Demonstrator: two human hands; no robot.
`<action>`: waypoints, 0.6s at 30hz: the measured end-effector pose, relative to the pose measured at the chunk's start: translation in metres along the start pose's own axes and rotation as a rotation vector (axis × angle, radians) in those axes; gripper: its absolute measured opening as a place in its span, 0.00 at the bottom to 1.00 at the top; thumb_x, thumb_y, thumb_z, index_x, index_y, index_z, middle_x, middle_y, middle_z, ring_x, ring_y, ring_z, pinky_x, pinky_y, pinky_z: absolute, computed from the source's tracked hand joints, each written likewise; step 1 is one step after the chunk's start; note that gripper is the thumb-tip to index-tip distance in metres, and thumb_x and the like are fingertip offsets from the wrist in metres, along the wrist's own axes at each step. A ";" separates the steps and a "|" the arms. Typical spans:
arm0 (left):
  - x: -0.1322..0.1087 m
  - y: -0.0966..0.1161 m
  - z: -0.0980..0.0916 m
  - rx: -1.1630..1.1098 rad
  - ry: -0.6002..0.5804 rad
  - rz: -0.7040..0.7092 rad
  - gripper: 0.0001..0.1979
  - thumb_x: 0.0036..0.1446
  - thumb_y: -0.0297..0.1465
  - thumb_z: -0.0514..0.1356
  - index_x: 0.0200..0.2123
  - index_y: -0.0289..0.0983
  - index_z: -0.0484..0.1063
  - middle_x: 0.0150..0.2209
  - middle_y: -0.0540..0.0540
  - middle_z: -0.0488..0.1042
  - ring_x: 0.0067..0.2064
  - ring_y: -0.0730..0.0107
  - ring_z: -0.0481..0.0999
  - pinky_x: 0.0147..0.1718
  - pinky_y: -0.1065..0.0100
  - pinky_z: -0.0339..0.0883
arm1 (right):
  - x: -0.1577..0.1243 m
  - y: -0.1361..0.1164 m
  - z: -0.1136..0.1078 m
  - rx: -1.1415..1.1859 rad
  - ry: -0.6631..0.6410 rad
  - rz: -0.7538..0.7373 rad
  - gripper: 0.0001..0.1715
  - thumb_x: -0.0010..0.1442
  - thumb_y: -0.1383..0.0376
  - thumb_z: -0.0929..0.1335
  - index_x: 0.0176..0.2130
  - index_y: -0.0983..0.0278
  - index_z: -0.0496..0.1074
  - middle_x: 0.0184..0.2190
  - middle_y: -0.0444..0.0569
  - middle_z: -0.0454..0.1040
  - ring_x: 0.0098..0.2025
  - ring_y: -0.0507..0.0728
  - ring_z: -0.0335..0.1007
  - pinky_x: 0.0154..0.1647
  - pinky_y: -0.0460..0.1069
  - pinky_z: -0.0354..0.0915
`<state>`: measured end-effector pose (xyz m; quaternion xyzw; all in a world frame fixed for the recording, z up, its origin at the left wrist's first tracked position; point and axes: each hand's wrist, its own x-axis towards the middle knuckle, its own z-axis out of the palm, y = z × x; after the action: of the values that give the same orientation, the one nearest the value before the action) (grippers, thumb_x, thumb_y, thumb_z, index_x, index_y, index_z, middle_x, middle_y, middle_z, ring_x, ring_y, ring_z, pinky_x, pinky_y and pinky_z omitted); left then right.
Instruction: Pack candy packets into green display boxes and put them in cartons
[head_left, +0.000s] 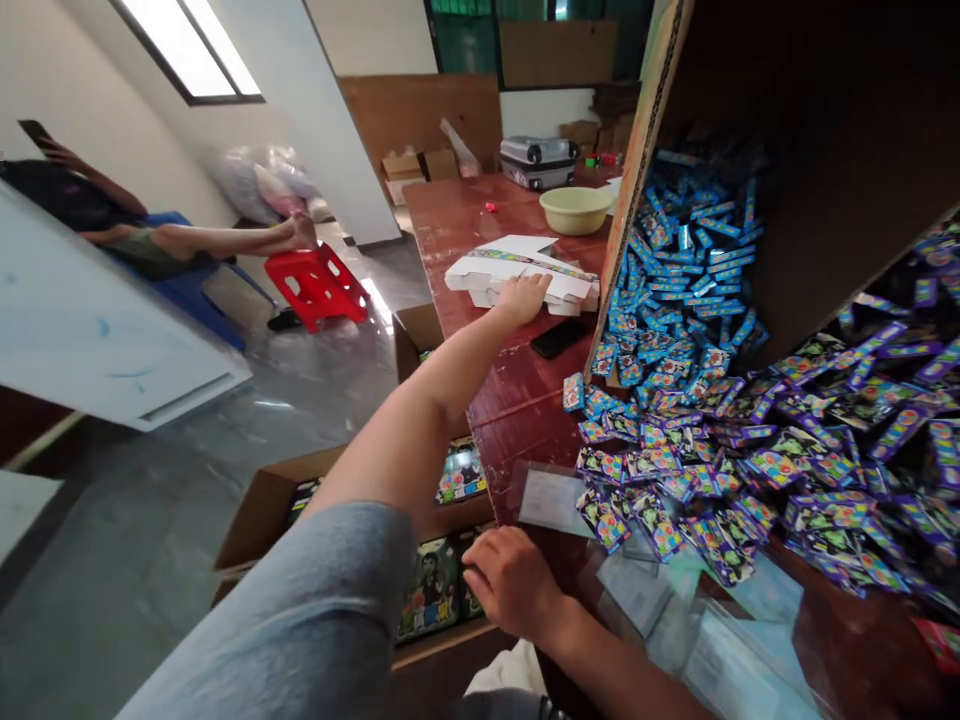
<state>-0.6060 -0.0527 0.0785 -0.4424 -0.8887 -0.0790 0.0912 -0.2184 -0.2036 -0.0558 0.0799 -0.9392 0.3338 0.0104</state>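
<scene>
My left hand (525,298) reaches far out and lies on a stack of white flattened cartons (506,262), fingers over the top sheets, with no clear grip visible. A strip of colourful print runs across the stack. Nearer to me, my right hand (514,582) hangs beside the table's edge, fingers loosely bent and apart, nothing visible in them. Just left of it are dark printed packages (429,590) in an open cardboard box (442,645). A black phone (559,338) lies in front of the white cartons.
Many small purple packets (697,470) and blue packets (675,290) cover the table's right side, around a large cardboard box (637,190). Clear plastic sleeves (637,590) lie nearby. A yellow basin (576,210) and grey case (538,162) stand behind. A person sits left, feet on a red stool (315,285).
</scene>
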 end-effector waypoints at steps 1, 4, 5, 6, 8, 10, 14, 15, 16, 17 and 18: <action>0.005 0.006 0.008 -0.014 0.001 -0.018 0.24 0.75 0.25 0.52 0.71 0.36 0.65 0.68 0.34 0.72 0.67 0.52 0.72 0.69 0.50 0.61 | -0.003 0.004 0.005 0.009 -0.007 0.001 0.09 0.70 0.63 0.71 0.49 0.62 0.78 0.49 0.49 0.82 0.52 0.59 0.76 0.59 0.54 0.67; 0.024 0.018 0.026 -0.038 0.019 -0.072 0.24 0.75 0.32 0.57 0.70 0.35 0.66 0.69 0.32 0.70 0.68 0.48 0.71 0.68 0.46 0.64 | -0.008 0.018 0.023 0.108 -0.009 -0.022 0.11 0.67 0.63 0.73 0.49 0.61 0.79 0.53 0.50 0.81 0.56 0.60 0.75 0.65 0.55 0.66; 0.030 0.020 0.031 -0.042 0.019 -0.085 0.23 0.75 0.35 0.60 0.69 0.36 0.68 0.68 0.33 0.70 0.68 0.48 0.72 0.67 0.44 0.67 | -0.007 0.022 0.028 0.159 -0.002 -0.023 0.12 0.66 0.63 0.74 0.50 0.61 0.79 0.54 0.50 0.81 0.57 0.60 0.74 0.65 0.55 0.66; 0.035 0.021 0.033 -0.046 0.010 -0.095 0.23 0.73 0.38 0.63 0.67 0.36 0.70 0.67 0.35 0.71 0.66 0.49 0.74 0.65 0.43 0.71 | -0.006 0.026 0.034 0.207 0.009 -0.015 0.14 0.65 0.63 0.74 0.50 0.61 0.79 0.54 0.50 0.80 0.57 0.60 0.75 0.65 0.56 0.67; 0.042 0.021 0.034 -0.057 -0.024 -0.109 0.23 0.71 0.41 0.66 0.63 0.36 0.73 0.63 0.38 0.74 0.60 0.53 0.78 0.59 0.45 0.77 | -0.004 0.031 0.041 0.283 0.024 0.003 0.15 0.63 0.63 0.75 0.50 0.60 0.79 0.54 0.50 0.81 0.56 0.61 0.75 0.63 0.57 0.69; 0.046 0.018 0.028 -0.077 -0.055 -0.127 0.22 0.72 0.41 0.66 0.62 0.36 0.73 0.60 0.39 0.76 0.57 0.57 0.80 0.56 0.49 0.79 | -0.003 0.031 0.044 0.334 0.023 0.007 0.16 0.61 0.63 0.76 0.49 0.61 0.80 0.53 0.51 0.81 0.55 0.63 0.76 0.62 0.58 0.70; 0.044 0.001 -0.018 -0.111 0.019 -0.243 0.15 0.75 0.36 0.60 0.56 0.32 0.77 0.54 0.36 0.80 0.56 0.52 0.81 0.56 0.50 0.76 | -0.006 0.026 0.031 0.403 0.049 0.000 0.15 0.60 0.66 0.76 0.48 0.62 0.80 0.52 0.52 0.81 0.56 0.63 0.78 0.62 0.59 0.72; 0.039 -0.008 -0.036 -0.122 0.088 -0.296 0.14 0.77 0.33 0.56 0.54 0.31 0.77 0.52 0.34 0.80 0.58 0.50 0.80 0.57 0.51 0.74 | -0.007 0.024 0.022 0.412 0.081 -0.004 0.17 0.61 0.67 0.76 0.50 0.61 0.79 0.53 0.52 0.81 0.56 0.63 0.78 0.63 0.59 0.73; 0.032 -0.019 -0.057 -0.180 0.209 -0.347 0.15 0.78 0.31 0.52 0.52 0.31 0.77 0.50 0.33 0.81 0.59 0.48 0.79 0.57 0.52 0.72 | -0.008 0.022 0.012 0.407 0.129 -0.013 0.20 0.62 0.68 0.75 0.53 0.61 0.78 0.55 0.53 0.81 0.58 0.62 0.77 0.64 0.58 0.73; 0.021 -0.031 -0.079 -0.276 0.365 -0.381 0.16 0.78 0.30 0.51 0.50 0.31 0.78 0.49 0.33 0.80 0.60 0.48 0.79 0.57 0.53 0.70 | -0.008 0.019 -0.001 0.381 0.197 -0.029 0.23 0.64 0.68 0.74 0.58 0.61 0.75 0.57 0.54 0.79 0.60 0.62 0.77 0.65 0.58 0.73; 0.006 -0.044 -0.101 -0.391 0.536 -0.397 0.15 0.78 0.30 0.50 0.48 0.33 0.77 0.47 0.34 0.80 0.60 0.50 0.78 0.57 0.54 0.69 | -0.006 0.016 -0.015 0.331 0.285 -0.049 0.28 0.66 0.67 0.73 0.63 0.61 0.71 0.61 0.56 0.77 0.63 0.63 0.75 0.67 0.59 0.72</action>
<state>-0.6358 -0.0965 0.1756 -0.2346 -0.8698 -0.3760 0.2170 -0.2156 -0.1812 -0.0541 0.0555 -0.8584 0.4910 0.1380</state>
